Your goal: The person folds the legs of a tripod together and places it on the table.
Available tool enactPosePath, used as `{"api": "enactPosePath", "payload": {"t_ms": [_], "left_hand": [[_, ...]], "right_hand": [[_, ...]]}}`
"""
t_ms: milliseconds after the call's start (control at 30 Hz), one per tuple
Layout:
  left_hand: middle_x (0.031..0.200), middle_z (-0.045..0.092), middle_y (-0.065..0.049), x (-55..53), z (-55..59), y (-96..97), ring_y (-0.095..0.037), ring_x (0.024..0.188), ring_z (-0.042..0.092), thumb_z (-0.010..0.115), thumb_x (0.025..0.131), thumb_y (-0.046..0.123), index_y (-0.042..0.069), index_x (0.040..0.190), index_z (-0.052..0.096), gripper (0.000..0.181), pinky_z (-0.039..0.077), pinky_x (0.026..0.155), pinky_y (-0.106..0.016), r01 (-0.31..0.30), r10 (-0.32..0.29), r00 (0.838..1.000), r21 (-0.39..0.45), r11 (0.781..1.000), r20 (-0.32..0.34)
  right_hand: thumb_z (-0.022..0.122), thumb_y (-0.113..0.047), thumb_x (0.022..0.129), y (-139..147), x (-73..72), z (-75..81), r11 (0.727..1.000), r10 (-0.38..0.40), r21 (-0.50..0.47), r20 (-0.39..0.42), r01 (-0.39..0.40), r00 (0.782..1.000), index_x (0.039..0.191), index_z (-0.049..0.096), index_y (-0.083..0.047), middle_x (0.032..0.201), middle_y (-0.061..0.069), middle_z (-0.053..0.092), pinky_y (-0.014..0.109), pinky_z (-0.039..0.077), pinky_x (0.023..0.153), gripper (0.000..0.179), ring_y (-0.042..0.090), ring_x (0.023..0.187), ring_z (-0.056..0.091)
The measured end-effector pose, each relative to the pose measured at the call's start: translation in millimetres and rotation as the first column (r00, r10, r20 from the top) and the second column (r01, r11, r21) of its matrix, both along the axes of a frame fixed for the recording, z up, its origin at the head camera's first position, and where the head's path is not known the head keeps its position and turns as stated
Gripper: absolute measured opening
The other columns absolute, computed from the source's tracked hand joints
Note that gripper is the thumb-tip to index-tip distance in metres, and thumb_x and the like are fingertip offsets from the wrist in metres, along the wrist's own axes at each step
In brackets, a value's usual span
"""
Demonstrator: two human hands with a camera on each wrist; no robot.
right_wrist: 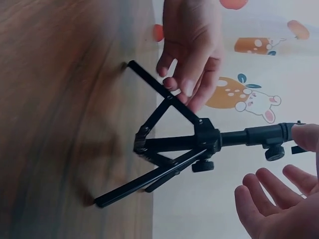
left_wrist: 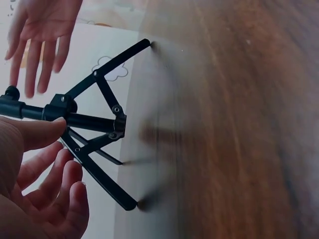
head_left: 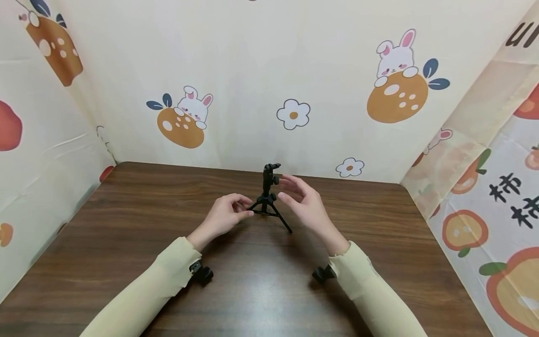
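Note:
A small black tripod [head_left: 266, 187] stands upright on the table with its legs spread and their braces extended. Beside its left leg is my left hand [head_left: 225, 215], thumb and loosely bent fingers close around that leg without a visible grip. In the left wrist view, the thumb [left_wrist: 47, 133] lies near the tripod's hub, and whether it touches is unclear. To the right of the upper column, my right hand [head_left: 305, 203] is held with fingers apart and relaxed. The right wrist view shows knobs on the column, including a lower knob [right_wrist: 203, 165], and the right fingers [right_wrist: 264, 191] apart from it.
The brown wood-grain table [head_left: 236, 299] runs back to a cream cloth backdrop [head_left: 252, 70] printed with rabbits and fruit, just behind the tripod. Patterned cloths hang on both sides. Black wrist cameras [head_left: 202, 274] sit below the cuffs of the pale sleeves [head_left: 147, 290].

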State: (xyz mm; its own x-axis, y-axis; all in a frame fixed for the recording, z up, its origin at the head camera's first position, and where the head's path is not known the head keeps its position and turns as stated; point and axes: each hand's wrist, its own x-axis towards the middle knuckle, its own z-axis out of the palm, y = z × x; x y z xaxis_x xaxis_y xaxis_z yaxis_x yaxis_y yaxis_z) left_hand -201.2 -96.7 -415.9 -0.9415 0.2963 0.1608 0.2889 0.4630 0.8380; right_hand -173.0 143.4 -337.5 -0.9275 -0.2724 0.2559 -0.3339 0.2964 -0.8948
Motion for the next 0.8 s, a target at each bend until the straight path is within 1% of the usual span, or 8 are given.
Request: {"api": "enactPosePath", "payload": {"t_ms": [33,133,300,433,567,667,733,800], "left_hand": [[0.095,0.068,0.000,-0.8,0.1,1.4,-0.016,0.080,0.062,0.080,0.086,0.015,0.010,0.105,0.074,0.021,0.050,0.071,-0.034,-0.004,0.004,1.000,-0.006,1.000,0.000],[0.096,0.068,-0.001,-2.6,0.3,4.7,-0.016,0.079,0.061,0.079,0.086,0.015,0.010,0.104,0.075,0.019,0.049,0.070,-0.034,-0.009,0.009,1.000,-0.029,1.000,0.002],[0.094,0.067,0.000,-5.6,0.2,8.6,-0.015,0.079,0.061,0.079,0.086,0.014,0.010,0.103,0.075,0.018,0.048,0.070,-0.034,-0.013,0.014,1.000,-0.067,0.998,0.006],[0.092,0.066,0.001,-8.7,-1.9,10.7,-0.015,0.080,0.062,0.079,0.086,0.013,0.008,0.103,0.076,0.018,0.049,0.071,-0.034,-0.014,0.014,1.000,-0.089,0.996,0.002],[0.093,0.067,0.001,-10.1,-4.6,11.8,-0.015,0.080,0.061,0.078,0.087,0.013,0.006,0.103,0.076,0.017,0.049,0.072,-0.034,-0.020,0.019,1.000,-0.119,0.993,-0.007],[0.093,0.067,0.001,-9.2,-4.4,12.5,-0.015,0.080,0.060,0.077,0.088,0.012,0.006,0.103,0.076,0.016,0.049,0.071,-0.034,-0.026,0.021,0.999,-0.144,0.989,-0.034],[0.093,0.066,0.001,-8.2,-3.3,13.2,-0.015,0.080,0.061,0.077,0.088,0.013,0.007,0.102,0.077,0.015,0.049,0.071,-0.035,-0.034,0.026,0.998,-0.158,0.987,-0.052],[0.093,0.066,0.001,-7.2,-2.0,13.8,-0.015,0.080,0.061,0.078,0.087,0.014,0.007,0.101,0.077,0.015,0.049,0.072,-0.035,-0.041,0.030,0.998,-0.172,0.984,-0.062]], "right_hand": [[0.064,-0.006,0.097,-1.8,1.1,3.8,1.000,-0.004,-0.008,0.003,0.004,1.000,0.141,0.049,0.002,0.136,0.022,0.057,0.052,0.042,0.103,0.047,0.040,0.127,0.052],[0.065,-0.007,0.097,-5.2,-0.1,7.6,0.999,-0.011,-0.037,0.033,0.012,0.999,0.142,0.049,0.000,0.137,0.021,0.057,0.050,0.042,0.104,0.049,0.036,0.127,0.053],[0.066,-0.008,0.096,-9.6,-4.0,12.6,0.998,-0.009,-0.069,0.073,0.014,0.997,0.145,0.046,-0.002,0.139,0.020,0.055,0.044,0.044,0.102,0.053,0.031,0.126,0.054],[0.066,-0.008,0.095,-13.3,-9.1,16.2,0.996,-0.010,-0.092,0.066,0.016,0.998,0.145,0.046,-0.003,0.139,0.021,0.055,0.041,0.045,0.102,0.054,0.031,0.126,0.055],[0.069,-0.011,0.095,-14.9,-22.1,10.8,0.992,-0.030,-0.124,0.060,0.037,0.998,0.145,0.048,-0.008,0.136,0.019,0.058,0.041,0.046,0.100,0.054,0.031,0.122,0.057],[0.071,-0.013,0.094,-16.0,-32.8,4.8,0.988,-0.039,-0.148,0.038,0.044,0.999,0.144,0.051,-0.011,0.135,0.015,0.060,0.042,0.046,0.100,0.054,0.029,0.120,0.059],[0.072,-0.014,0.093,-18.2,-35.4,5.7,0.988,-0.041,-0.149,0.015,0.042,0.999,0.143,0.053,-0.012,0.134,0.014,0.060,0.042,0.046,0.100,0.053,0.028,0.120,0.059],[0.074,-0.016,0.092,-21.1,-35.8,7.5,0.989,-0.049,-0.137,-0.007,0.048,0.999,0.140,0.056,-0.013,0.132,0.012,0.062,0.042,0.048,0.098,0.051,0.026,0.118,0.060]]}}
